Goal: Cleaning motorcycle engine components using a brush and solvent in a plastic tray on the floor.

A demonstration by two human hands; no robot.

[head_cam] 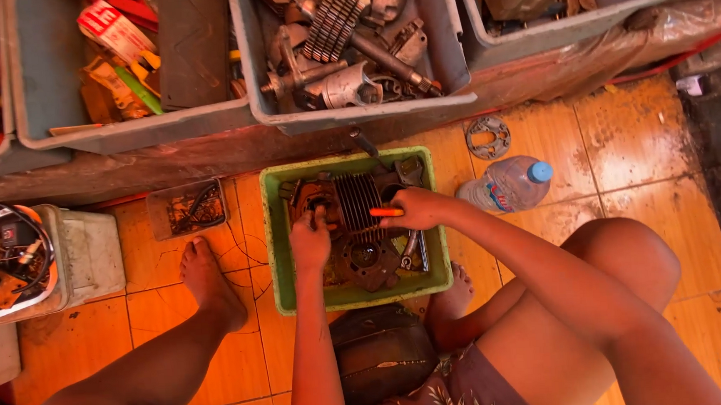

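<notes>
Right hand (pixel 415 209) is closed around a tool with an orange handle (pixel 386 212), near the middle of the frame, and the handle points to the left across a finned engine cylinder (pixel 359 202). Left hand (pixel 310 240) rests just beside it with fingers curled on the left edge of the same cylinder; it seems to grip a small part there, but the view is too dark to tell what it is. Both hands are inside a green plastic tray (pixel 276 258) which stands on the orange tiled floor (pixel 624 153), and the tray holds also other dark, oily engine parts (a round casing lies below the cylinder).

To the right of the tray a clear water bottle (pixel 505 185) with blue cap lies on its side, and above it a flat round metal gasket (pixel 487 137) lies on the tiles. Along the top of the frame there are grey bins (pixel 355 115), the middle one full of metal parts. At the left edge stands a pale container (pixel 88 252) with cables on top. Bare feet rest on the floor at both sides of the tray.
</notes>
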